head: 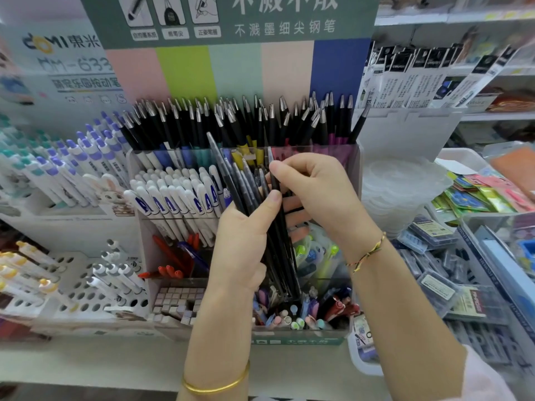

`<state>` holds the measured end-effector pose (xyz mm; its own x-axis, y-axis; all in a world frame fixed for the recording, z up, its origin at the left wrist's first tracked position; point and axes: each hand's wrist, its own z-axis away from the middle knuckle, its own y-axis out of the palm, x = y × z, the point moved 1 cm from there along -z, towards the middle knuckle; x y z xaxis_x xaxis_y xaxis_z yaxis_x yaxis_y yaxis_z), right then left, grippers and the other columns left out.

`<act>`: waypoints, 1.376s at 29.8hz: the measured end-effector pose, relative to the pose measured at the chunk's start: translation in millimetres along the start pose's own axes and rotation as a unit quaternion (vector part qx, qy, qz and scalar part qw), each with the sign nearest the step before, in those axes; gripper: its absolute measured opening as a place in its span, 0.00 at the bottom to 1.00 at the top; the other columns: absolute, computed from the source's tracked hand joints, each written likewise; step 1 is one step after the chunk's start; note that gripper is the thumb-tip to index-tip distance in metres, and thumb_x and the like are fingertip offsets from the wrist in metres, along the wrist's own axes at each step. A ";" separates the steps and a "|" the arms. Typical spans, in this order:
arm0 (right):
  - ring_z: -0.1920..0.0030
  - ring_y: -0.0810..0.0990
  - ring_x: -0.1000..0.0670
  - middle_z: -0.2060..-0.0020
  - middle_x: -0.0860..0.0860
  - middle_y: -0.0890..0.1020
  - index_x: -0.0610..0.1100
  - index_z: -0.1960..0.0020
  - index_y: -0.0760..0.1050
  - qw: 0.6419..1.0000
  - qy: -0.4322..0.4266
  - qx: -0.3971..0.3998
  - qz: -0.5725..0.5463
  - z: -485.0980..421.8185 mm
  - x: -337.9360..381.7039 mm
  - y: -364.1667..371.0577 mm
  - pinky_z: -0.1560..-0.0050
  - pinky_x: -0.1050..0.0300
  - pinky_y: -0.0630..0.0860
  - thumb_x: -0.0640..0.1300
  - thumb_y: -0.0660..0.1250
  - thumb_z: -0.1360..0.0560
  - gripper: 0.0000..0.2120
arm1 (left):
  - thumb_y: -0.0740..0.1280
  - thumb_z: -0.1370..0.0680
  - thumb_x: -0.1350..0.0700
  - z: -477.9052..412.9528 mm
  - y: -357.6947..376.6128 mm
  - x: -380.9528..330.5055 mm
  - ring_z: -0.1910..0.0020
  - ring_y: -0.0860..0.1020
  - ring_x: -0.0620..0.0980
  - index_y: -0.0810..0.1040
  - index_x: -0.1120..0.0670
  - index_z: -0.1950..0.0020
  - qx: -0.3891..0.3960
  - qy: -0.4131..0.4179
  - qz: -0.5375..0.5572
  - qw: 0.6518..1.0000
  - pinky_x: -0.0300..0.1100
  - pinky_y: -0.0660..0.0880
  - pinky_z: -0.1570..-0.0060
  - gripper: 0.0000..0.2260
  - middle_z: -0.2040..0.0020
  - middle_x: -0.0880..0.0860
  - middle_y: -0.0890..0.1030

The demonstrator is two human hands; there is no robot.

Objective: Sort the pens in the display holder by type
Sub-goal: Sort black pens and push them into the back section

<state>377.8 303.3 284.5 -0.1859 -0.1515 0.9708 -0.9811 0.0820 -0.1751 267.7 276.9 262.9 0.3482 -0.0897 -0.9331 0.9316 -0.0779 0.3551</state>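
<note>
Left hand [243,244] is being curled round an upright black pen bundle [282,256]; one pen [275,182] is being pinched high up by the right hand [315,195].

brightly and evenly lit, cool white, seemingly from overhead. hardly any shadow, just soft darkness deep inside the display holder [354,180]. faint sheen on its clear walls and on the silver pen tips [272,111]. sharp at centre; smeared toward the sign [72,62] at the left edge. bowed by the wide lens along the right shelves [463,20].
</note>
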 end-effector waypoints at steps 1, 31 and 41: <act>0.69 0.81 0.43 0.65 0.40 0.81 0.38 0.58 0.79 1.000 -0.008 -0.014 -0.009 -0.9 -0.7 0.8 0.69 0.48 0.79 0.45 0.65 0.23 0.12 | 0.62 0.20 0.59 -0.5 -0.5 -0.2 0.53 0.84 0.56 0.77 0.58 0.39 -0.005 0.002 0.004 1.000 0.49 0.82 0.59 0.11 0.51 0.58 0.85; 0.58 0.74 0.45 0.58 0.48 0.76 0.42 0.52 0.74 0.870 -0.024 -0.076 0.487 -5.2 -26.3 -5.1 0.63 0.55 0.65 0.43 0.60 0.23 0.06 | 0.60 0.20 0.62 -2.7 -6.6 2.5 0.54 0.84 0.55 0.77 0.61 0.44 0.011 -0.017 0.020 1.000 0.46 0.82 0.59 0.08 0.54 0.59 0.85; 0.64 0.82 0.51 0.67 0.47 0.83 0.38 0.60 0.81 0.994 -0.040 -0.030 0.101 3.6 -3.4 -8.8 0.65 0.60 0.78 0.48 0.66 0.24 0.13 | 0.62 0.20 0.59 -4.6 -4.5 3.5 0.50 0.83 0.57 0.76 0.58 0.39 0.042 -0.038 -0.034 0.998 0.55 0.80 0.50 0.11 0.49 0.59 0.84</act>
<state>386.9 299.5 282.1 -0.3848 -0.2044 0.9001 -0.9188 0.1773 -0.3525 265.2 281.5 257.9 0.2725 -0.1569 -0.9493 0.9397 -0.1688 0.2976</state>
